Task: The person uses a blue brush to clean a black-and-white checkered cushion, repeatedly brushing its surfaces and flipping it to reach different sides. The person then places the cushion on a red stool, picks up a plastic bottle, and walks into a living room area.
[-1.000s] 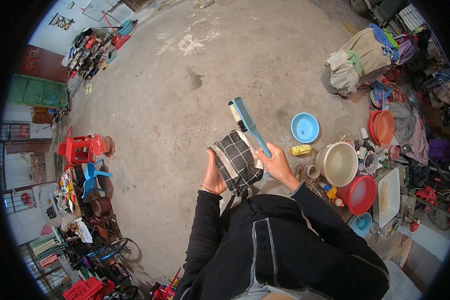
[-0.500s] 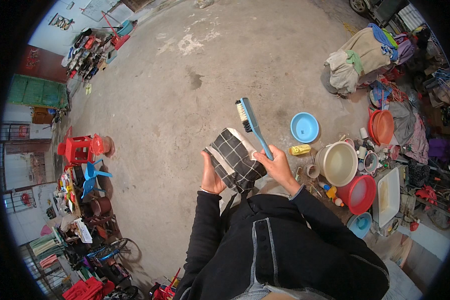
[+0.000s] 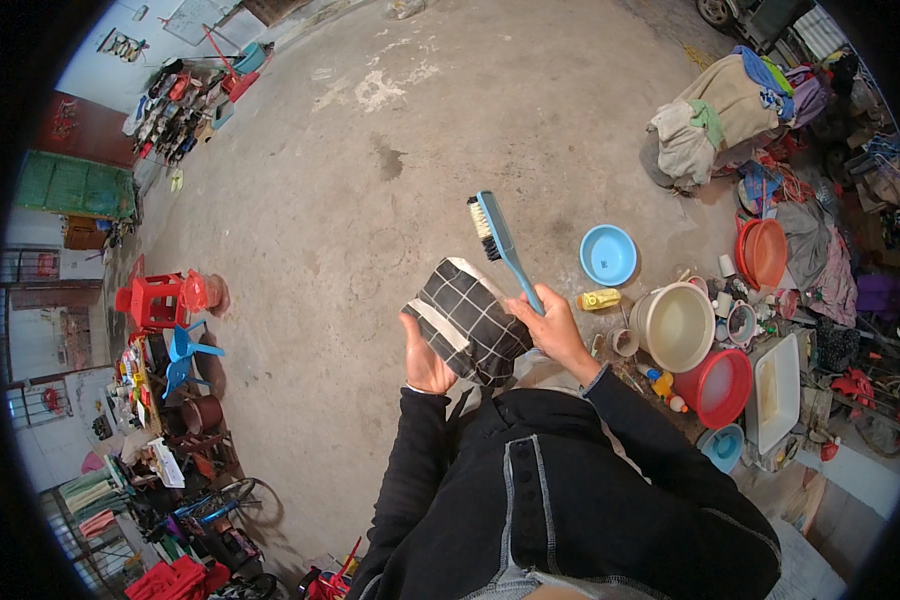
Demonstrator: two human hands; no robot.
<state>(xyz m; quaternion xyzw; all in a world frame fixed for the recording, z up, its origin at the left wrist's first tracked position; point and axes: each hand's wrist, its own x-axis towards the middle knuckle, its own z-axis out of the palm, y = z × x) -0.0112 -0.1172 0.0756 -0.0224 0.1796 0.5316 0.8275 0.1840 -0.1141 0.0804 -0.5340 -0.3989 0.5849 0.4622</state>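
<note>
In front of my body is a black cloth piece with a white grid pattern (image 3: 470, 318), shaped like a pouch; its exact kind is not clear. A pale strip runs along its left side and a pale edge shows at the top. My left hand (image 3: 428, 358) holds it from the left, thumb up and the other fingers mostly behind it. In my right hand (image 3: 557, 330) is the handle of a blue scrubbing brush (image 3: 501, 232), gripped beside the cloth's right edge. The brush head points up and away, its pale and black bristles facing left, apart from the cloth.
To the right stand a small blue basin (image 3: 608, 255), a yellow bottle (image 3: 599, 300), a cream bucket of water (image 3: 674, 326), a red bucket (image 3: 715, 388) and a white tub (image 3: 774, 394). Red stools (image 3: 157, 300) and a blue chair (image 3: 183, 352) are at left, a cloth-covered heap (image 3: 730, 105) far right.
The brush has shifted slightly left and upward with my right hand. The checked cloth has turned a little in my hands, and its pale top edge shows less.
</note>
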